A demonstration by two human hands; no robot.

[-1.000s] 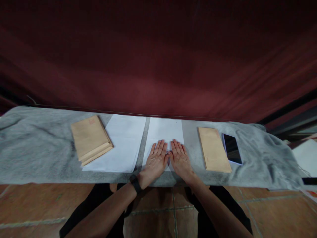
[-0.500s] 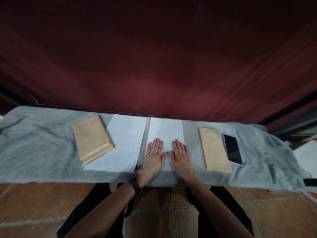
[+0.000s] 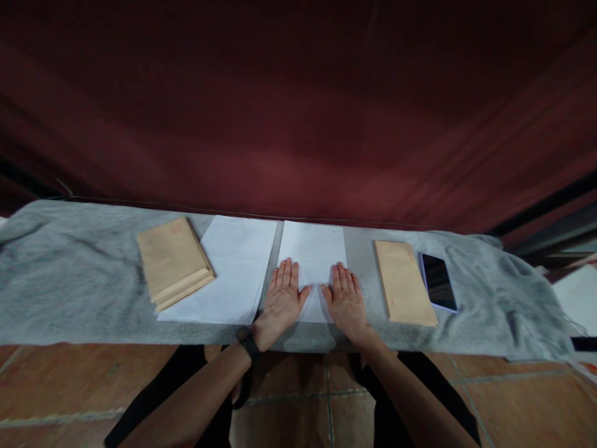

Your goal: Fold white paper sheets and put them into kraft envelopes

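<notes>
A white sheet of paper (image 3: pixel 313 246) lies in front of me on the grey cloth, with what looks like a crease across it at my fingers. My left hand (image 3: pixel 282 298) rests flat on its left side, fingers stretched out. On the right side lies my right hand (image 3: pixel 346 300), also flat and open. A gap separates the two thumbs. Left of this sheet is a stack of white paper (image 3: pixel 237 267), partly covered by a pile of brown envelopes (image 3: pixel 172 255). More brown envelopes (image 3: pixel 405 283) lie to the right of my right hand.
A phone (image 3: pixel 438 281) with a purple edge lies beside the right-hand envelopes. Wrinkled grey cloth (image 3: pixel 74 267) covers the long, narrow surface. Behind it rises a dark red panel (image 3: pixel 298 124). Below is a tiled floor (image 3: pixel 289 417).
My hands have slid apart across the sheet, left hand to the left and right hand slightly to the right. The thumbs, close together before, are now separated.
</notes>
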